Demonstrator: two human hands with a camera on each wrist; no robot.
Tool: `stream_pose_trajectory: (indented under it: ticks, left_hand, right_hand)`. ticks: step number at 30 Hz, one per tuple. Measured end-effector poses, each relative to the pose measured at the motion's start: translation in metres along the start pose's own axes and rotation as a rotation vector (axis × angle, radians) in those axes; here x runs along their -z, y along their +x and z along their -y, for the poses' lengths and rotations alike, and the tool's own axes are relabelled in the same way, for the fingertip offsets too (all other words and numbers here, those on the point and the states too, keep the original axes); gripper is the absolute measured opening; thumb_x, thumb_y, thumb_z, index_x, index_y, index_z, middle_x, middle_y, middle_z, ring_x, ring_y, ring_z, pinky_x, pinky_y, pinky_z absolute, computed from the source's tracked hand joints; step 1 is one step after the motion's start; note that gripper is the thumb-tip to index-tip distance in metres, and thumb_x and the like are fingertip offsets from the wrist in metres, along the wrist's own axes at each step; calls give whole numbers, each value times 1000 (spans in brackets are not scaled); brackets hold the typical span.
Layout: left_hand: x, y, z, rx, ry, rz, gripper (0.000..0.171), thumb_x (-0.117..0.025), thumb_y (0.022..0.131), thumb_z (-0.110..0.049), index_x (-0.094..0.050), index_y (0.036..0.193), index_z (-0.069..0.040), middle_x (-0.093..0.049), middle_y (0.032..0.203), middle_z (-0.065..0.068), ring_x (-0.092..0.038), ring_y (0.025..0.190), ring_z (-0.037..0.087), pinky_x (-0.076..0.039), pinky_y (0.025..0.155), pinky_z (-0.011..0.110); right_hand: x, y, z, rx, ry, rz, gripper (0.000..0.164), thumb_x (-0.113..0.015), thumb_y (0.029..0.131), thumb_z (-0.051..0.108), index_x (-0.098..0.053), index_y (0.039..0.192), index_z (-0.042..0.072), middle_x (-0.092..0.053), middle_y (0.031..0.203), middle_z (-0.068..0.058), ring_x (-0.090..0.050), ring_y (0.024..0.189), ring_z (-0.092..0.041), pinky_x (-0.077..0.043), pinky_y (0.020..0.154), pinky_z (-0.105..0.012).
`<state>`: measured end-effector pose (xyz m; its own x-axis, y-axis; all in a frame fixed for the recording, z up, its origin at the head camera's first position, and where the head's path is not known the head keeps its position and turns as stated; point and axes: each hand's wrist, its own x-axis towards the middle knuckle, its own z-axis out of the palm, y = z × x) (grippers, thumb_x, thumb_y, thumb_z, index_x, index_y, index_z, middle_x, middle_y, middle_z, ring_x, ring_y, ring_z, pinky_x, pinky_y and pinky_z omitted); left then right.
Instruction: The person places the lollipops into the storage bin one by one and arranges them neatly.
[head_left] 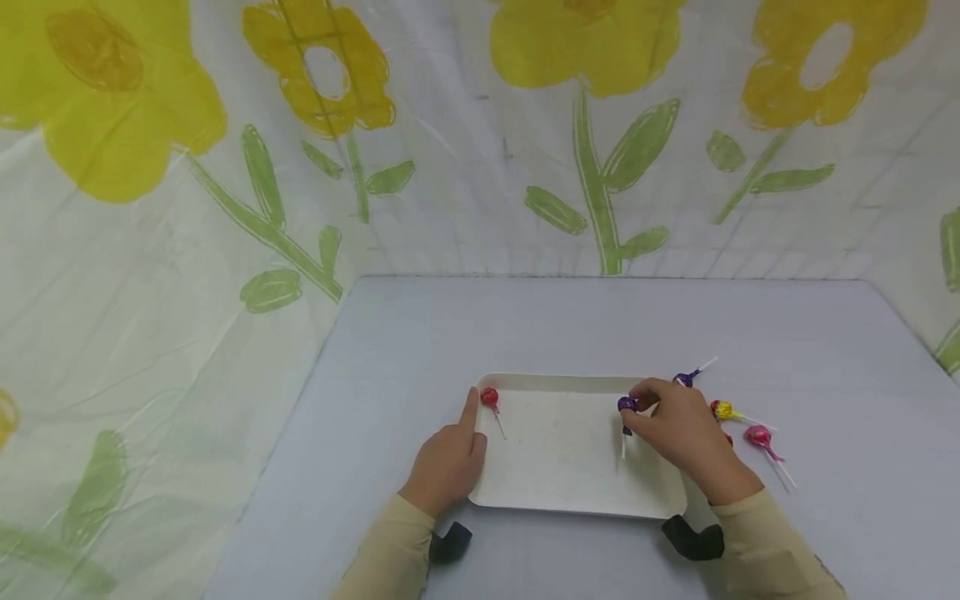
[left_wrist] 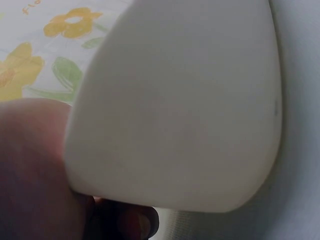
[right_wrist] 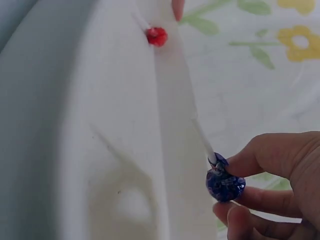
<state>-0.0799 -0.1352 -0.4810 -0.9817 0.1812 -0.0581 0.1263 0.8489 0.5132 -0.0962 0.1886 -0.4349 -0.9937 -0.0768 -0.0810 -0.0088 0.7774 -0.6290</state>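
A white tray (head_left: 555, 450) lies before me in the head view. My left hand (head_left: 446, 467) grips its left edge, the index finger stretched along the rim; in the left wrist view a fingertip (left_wrist: 142, 225) shows at the tray's edge. Above the tray's right part, my right hand (head_left: 678, 433) pinches a purple-blue lollipop (head_left: 627, 405) by its wrapped head between thumb and fingers. Its stick points down toward me in the head view. A red lollipop (head_left: 490, 397) rests inside the tray at the far left corner, also visible in the right wrist view.
Right of the tray lie a purple lollipop (head_left: 682, 379), a yellow one (head_left: 722, 409) and a pink one (head_left: 757, 436). A red bit (head_left: 728, 439) shows beside the right hand, mostly hidden. Flower-printed sheeting (head_left: 450, 208) stands behind the pale table (head_left: 420, 333).
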Motion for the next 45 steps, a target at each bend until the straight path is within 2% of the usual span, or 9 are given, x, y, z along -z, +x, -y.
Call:
stream_pose_trajectory:
  ticks: [8, 14, 26, 33, 40, 45]
  left_hand:
    - [2, 0, 0, 3, 5, -2, 65, -45, 105, -20, -30, 165, -3, -40, 59, -2, -35, 53, 14, -35, 55, 31]
    - [2, 0, -1, -2, -6, 8, 65, -45, 104, -19, -29, 165, -2, -40, 59, -2, -35, 52, 14, -35, 55, 31]
    - [1, 2, -3, -8, -3, 4, 65, -45, 105, -18, -29, 165, -2, -40, 59, -2, -35, 53, 15, -34, 54, 32]
    - [2, 3, -2, -23, 9, -2, 65, -45, 104, -17, -29, 165, -1, -40, 58, -2, -35, 52, 15, -34, 54, 32]
    - [2, 3, 0, -7, 8, 7, 65, -45, 104, -19, -29, 165, -2, -41, 59, -1, -36, 53, 15, -35, 55, 33]
    - [2, 2, -1, -4, 17, 11, 65, -46, 104, -18, -28, 165, -2, -41, 60, -1, -37, 53, 16, -36, 56, 33]
  right_hand:
    - [5, 4, 11, 8, -3, 14, 26, -77, 92, 22, -74, 110, 3, -73, 103, -13, -62, 84, -26, -54, 66, -35]
    - [6, 10, 18, 13, -4, 27, 26, -76, 93, 24, -74, 110, 4, -73, 104, -13, -61, 84, -25, -51, 64, -33]
    - [-2, 25, 31, 79, -10, 15, 22, -76, 93, 23, -75, 105, 5, -73, 100, -12, -61, 81, -23, -51, 66, -34]
    - [-7, 33, 34, 81, 6, 13, 29, -75, 93, 23, -73, 110, 0, -73, 101, -13, -65, 85, -25, -53, 68, -35]
    - [-16, 40, 40, 67, 51, 22, 34, -74, 91, 21, -70, 115, -3, -72, 100, -15, -65, 88, -27, -54, 71, -38]
    - [-25, 42, 44, 60, 51, 13, 33, -74, 90, 22, -71, 113, -1, -73, 99, -13, -64, 85, -26, -52, 70, -38]
